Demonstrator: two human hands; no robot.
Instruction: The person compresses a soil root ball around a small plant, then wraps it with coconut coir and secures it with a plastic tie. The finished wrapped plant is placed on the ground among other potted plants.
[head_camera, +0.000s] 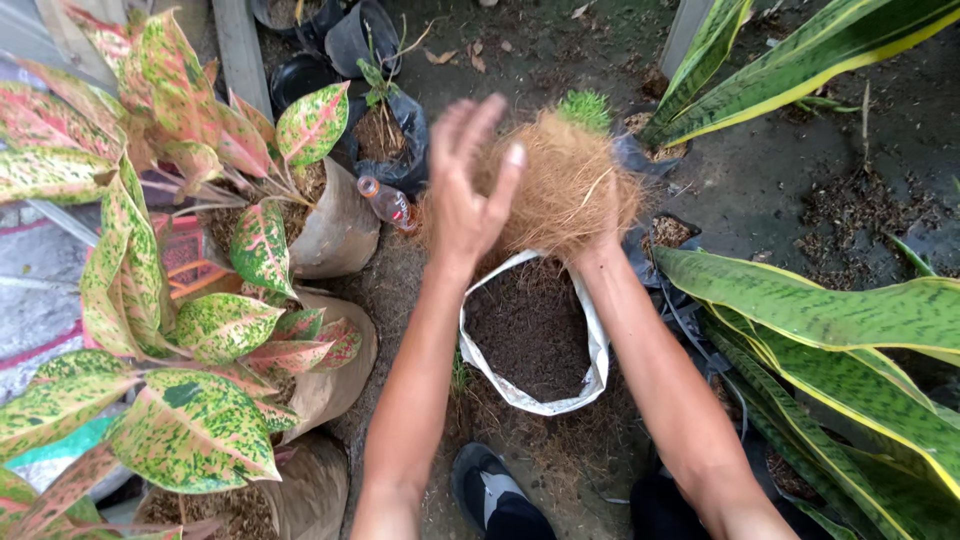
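Left hand: your left hand (468, 190) is open, fingers spread, touching the fibre clump's side.
Right hand: your right hand (600, 225) is mostly hidden behind the brown fibre clump (565, 185); it seems to grip it.
Clump: up in the air, over the white bag of soil (530, 335).
Risk: bits could fall past the bag.
Risk: the small bottle (387, 203) could tip if bumped.
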